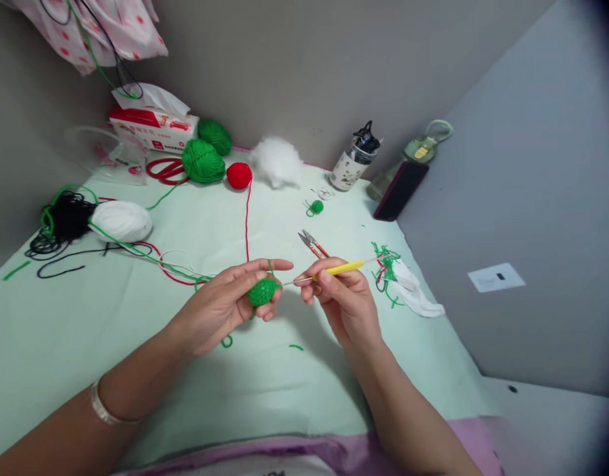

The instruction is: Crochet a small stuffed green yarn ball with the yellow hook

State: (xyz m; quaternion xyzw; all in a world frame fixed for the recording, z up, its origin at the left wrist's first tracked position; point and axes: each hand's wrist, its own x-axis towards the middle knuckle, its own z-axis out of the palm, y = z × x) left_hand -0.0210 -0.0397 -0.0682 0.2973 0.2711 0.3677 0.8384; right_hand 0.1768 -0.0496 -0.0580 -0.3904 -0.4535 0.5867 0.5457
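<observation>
My left hand [229, 297] pinches a small green crocheted piece [262, 291], rounded in shape. Green yarn passes over its raised index finger. In my right hand [341, 291] is a crochet hook [344, 268] with a yellow handle, held like a pen. The hook's thin metal tip reaches to the right edge of the green piece. Just beyond my right hand lie thread snips [314, 243] with orange handles. A small green crocheted ball [317, 207] with a loose tail rests farther back.
Green yarn balls [203, 160], a red yarn ball [239, 176] and white stuffing [276, 162] line the back. White yarn [121, 221] and black yarn [71, 217] lie left. A pen jar [351, 168], a phone [401, 190] and a bottle [418, 152] stand back right, yarn scraps [387, 264] nearer.
</observation>
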